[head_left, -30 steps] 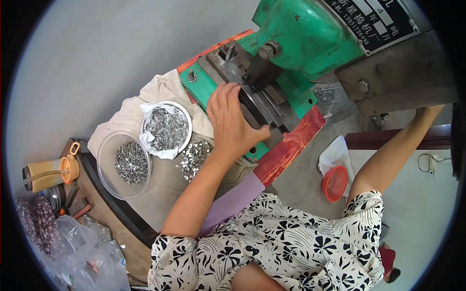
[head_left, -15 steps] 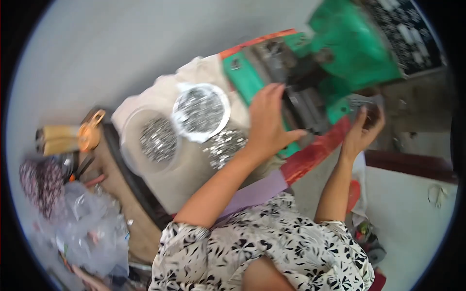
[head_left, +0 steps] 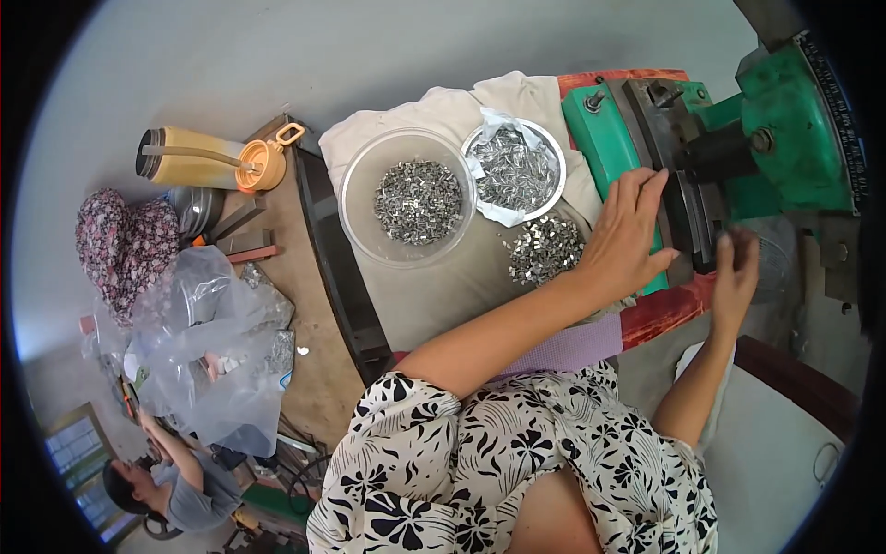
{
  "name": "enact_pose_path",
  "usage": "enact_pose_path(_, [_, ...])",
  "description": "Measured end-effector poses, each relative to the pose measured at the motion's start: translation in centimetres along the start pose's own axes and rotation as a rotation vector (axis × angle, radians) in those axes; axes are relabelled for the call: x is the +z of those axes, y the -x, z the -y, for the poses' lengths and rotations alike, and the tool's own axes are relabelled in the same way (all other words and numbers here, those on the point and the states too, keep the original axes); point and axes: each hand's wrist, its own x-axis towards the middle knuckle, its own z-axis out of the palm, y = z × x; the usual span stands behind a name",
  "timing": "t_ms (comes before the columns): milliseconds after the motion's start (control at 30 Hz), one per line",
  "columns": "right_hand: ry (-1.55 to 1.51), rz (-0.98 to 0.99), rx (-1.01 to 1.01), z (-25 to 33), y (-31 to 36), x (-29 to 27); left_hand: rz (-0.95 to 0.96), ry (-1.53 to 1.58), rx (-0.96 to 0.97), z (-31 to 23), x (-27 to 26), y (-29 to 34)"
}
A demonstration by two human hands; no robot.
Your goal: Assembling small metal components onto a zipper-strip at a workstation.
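My left hand (head_left: 624, 238) reaches over the near side of a green bench press (head_left: 604, 148). Its fingertips are at the edge of the dark metal die block (head_left: 681, 198), with the thumb spread away toward the front, and nothing shows in the fingers. My right hand (head_left: 736, 282) is beside the block's front end, fingers bent and thumb apart from them; I see nothing held in it. Close to my left forearm lies a loose pile of small shiny metal pieces (head_left: 544, 249) on a beige cloth (head_left: 406, 309).
Behind the pile stand a clear plastic tub (head_left: 355, 226) and a white bowl (head_left: 559, 175), both holding small metal parts. At left, a wooden table (head_left: 318, 369) bears a yellow bottle (head_left: 198, 152) and plastic bags (head_left: 208, 369). Another person (head_left: 175, 485) sits at the far lower left.
The view has swung, so the press sits further right and the containers too. My right hand has come closer to the die block. My left hand stays at the block.
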Motion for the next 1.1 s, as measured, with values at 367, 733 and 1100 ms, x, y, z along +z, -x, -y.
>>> enact_pose_path(367, [0.646, 0.241, -0.281, 4.5, 4.8, -1.9, 0.173, 0.209, 0.021, -2.3, -2.2, 2.5])
enact_pose_path(733, [0.276, 0.595, -0.511, 11.6, 5.9, 2.8, 0.354, 0.551, -0.505, -3.0, -12.7, 3.5])
enact_pose_path(1100, [-0.490, 0.726, -0.079, 17.4, 3.1, 17.8, -0.201, -0.252, -0.183, -0.1, -23.9, 4.7])
